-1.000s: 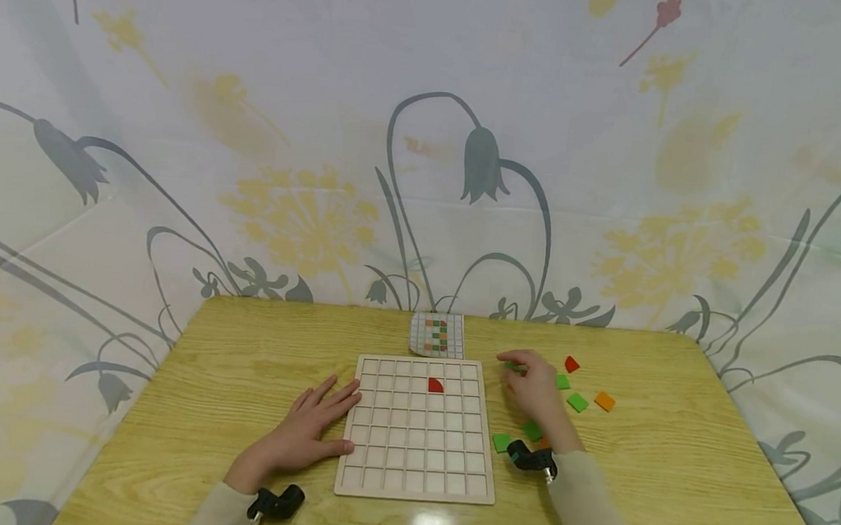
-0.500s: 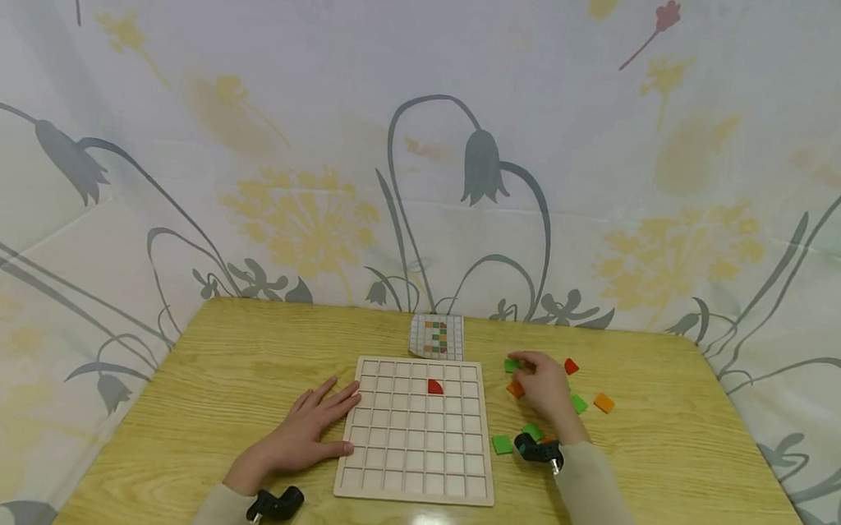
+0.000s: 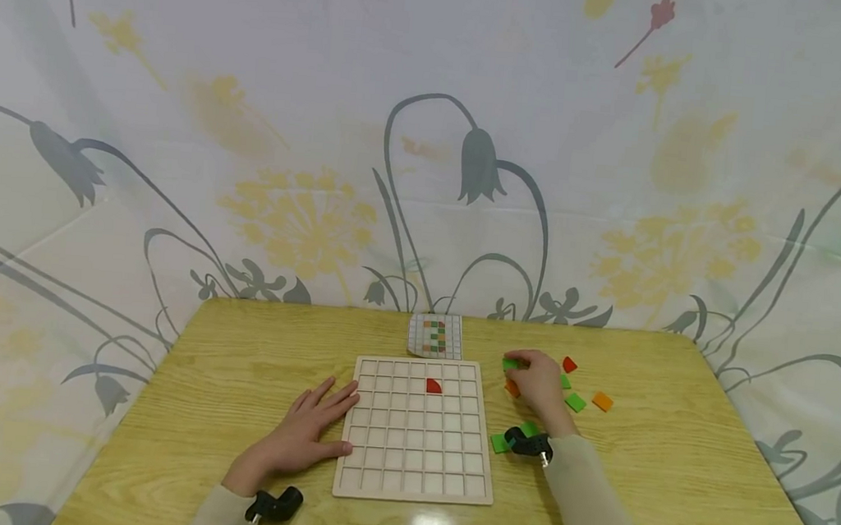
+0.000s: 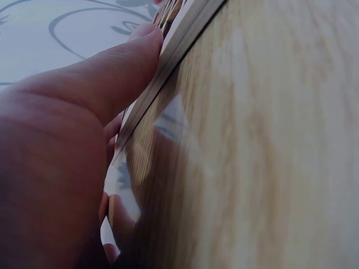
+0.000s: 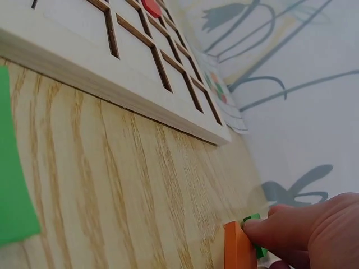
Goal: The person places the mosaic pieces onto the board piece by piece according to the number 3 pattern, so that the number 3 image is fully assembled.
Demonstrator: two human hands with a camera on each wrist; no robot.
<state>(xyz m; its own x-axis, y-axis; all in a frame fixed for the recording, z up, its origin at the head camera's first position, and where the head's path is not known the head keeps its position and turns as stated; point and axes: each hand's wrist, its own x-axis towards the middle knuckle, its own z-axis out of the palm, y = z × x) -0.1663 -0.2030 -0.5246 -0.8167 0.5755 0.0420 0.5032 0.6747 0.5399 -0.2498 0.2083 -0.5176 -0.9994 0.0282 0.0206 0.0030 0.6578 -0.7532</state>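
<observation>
A pale wooden grid board (image 3: 406,440) lies on the table, with one red quarter-circle piece (image 3: 434,386) in a cell of its second row. My left hand (image 3: 307,431) lies with spread, straight fingers against the board's left edge; in the left wrist view the thumb (image 4: 120,70) touches the rim. To the right of the board, my right hand (image 3: 540,383) pinches a green square tile (image 3: 510,365) between thumb and fingers. Close beside that tile is an orange tile (image 5: 239,249), partly hidden by the hand in the head view.
Behind the board lies a pattern card (image 3: 435,335) with coloured squares. Around my right hand are several loose pieces, among them a red quarter-circle (image 3: 570,364), a green tile (image 3: 576,402) and an orange tile (image 3: 602,401). A flowered cloth (image 3: 431,131) hangs behind the table.
My right hand has shifted slightly right and back left, its fingers settling on the green tile. The left hand stays against the board.
</observation>
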